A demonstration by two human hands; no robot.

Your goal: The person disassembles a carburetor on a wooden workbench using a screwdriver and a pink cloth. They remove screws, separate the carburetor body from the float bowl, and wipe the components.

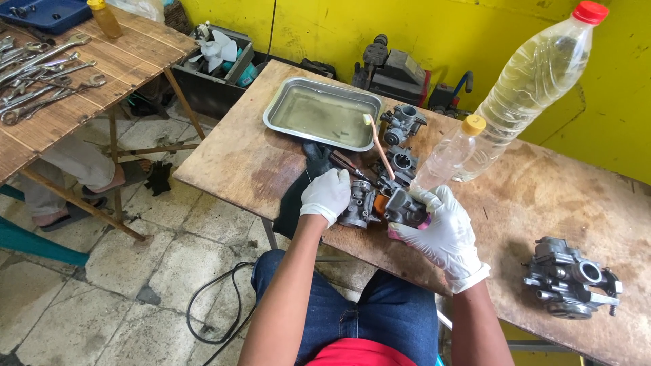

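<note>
Both my hands wear white gloves at the near edge of a worn wooden table (pixel 258 169). My left hand (pixel 327 195) rests closed on a grey metal carburetor part (pixel 359 207). My right hand (pixel 442 234) grips another grey carburetor body (pixel 405 207) next to it. A toothbrush (pixel 378 146) leans out of the metal tray (pixel 323 116), which holds yellowish liquid. Two more carburetor parts, one near the tray corner (pixel 403 122) and one below it (pixel 404 163), lie beyond my hands.
A large clear bottle (pixel 536 78) with a red cap and a small bottle (pixel 451 152) with a yellow cap stand behind my right hand. A whole carburetor (pixel 569 278) sits at the right. Several wrenches (pixel 41 78) lie on the left table, a person's sandalled feet (pixel 81 196) beneath it.
</note>
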